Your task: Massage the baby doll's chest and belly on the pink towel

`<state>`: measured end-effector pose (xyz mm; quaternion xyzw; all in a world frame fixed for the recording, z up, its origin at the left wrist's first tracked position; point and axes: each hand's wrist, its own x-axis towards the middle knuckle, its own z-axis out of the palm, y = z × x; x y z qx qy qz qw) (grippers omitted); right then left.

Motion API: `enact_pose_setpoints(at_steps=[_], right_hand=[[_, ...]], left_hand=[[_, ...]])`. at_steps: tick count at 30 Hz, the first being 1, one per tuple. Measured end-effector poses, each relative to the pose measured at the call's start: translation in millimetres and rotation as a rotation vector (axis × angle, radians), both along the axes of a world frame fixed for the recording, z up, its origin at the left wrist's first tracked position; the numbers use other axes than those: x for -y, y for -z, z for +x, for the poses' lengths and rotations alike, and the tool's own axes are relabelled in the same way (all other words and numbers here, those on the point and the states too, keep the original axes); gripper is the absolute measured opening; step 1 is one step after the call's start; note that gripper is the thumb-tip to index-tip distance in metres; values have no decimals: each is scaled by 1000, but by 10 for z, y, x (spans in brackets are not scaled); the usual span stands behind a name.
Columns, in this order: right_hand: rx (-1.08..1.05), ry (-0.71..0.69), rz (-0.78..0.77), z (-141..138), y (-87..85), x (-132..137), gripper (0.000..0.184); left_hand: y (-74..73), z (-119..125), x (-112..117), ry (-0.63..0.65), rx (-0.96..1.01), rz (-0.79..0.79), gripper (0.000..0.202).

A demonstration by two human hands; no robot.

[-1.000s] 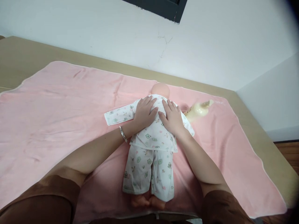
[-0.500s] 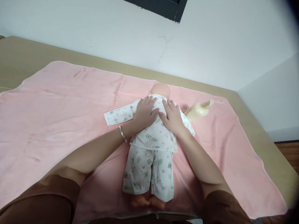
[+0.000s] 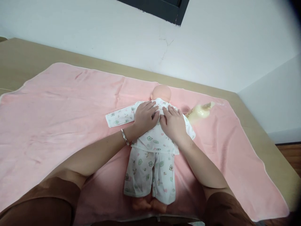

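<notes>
A baby doll in a white printed top and matching trousers lies on a pink blanket, head away from me. My left hand rests flat on the doll's chest, fingers apart, a silver bangle on its wrist. Beside it, my right hand also lies on the chest, its fingers gathering the cloth at the middle. The doll's left sleeve lies spread out flat. Its bare right arm sticks out from the other side.
The blanket covers a tan wooden table set into a corner of white walls. A dark window frame hangs above. Wooden floor shows at the far right.
Both hands have slid a little toward me and together on the doll's chest. The fingers have curled slightly and bunch the top's cloth between them. More of the doll's head shows.
</notes>
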<state>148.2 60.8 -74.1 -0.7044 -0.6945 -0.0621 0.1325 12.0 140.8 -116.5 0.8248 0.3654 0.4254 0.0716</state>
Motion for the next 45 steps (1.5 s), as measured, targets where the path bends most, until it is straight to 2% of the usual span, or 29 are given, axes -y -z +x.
enact_pose_setpoints(at_steps=[5, 9, 15, 20, 23, 27, 30, 34, 39, 42, 45], right_hand=[[-124, -24, -100, 164, 16, -130, 61], [-154, -80, -123, 258, 20, -202, 63], [-64, -42, -148, 113, -70, -73, 57], [11, 35, -99, 11, -104, 48, 52], [-56, 39, -117, 80, -71, -15, 56], [-123, -9, -160, 211, -18, -158, 63], [-109, -29, -168, 225, -21, -189, 62], [-44, -23, -162, 110, -74, -84, 56], [24, 16, -100, -11, -115, 57, 49], [-42, 42, -102, 28, -87, 14, 52], [-100, 52, -125, 121, -28, -93, 62]], left_hand=[[23, 21, -32, 6, -68, -100, 47], [-1, 26, -54, 53, -111, -80, 46], [-27, -5, -46, 112, -81, 12, 35], [2, -19, -10, 57, -1, -11, 31], [20, -3, -22, 16, -17, -77, 39], [35, 18, -87, 55, -103, -109, 50], [36, 12, -124, 97, -117, -93, 48], [31, -17, -110, 128, -53, -36, 39], [29, -36, -39, 101, 24, -21, 30], [25, -23, -21, 49, 20, -76, 34], [28, -1, -52, 31, -39, -113, 45]])
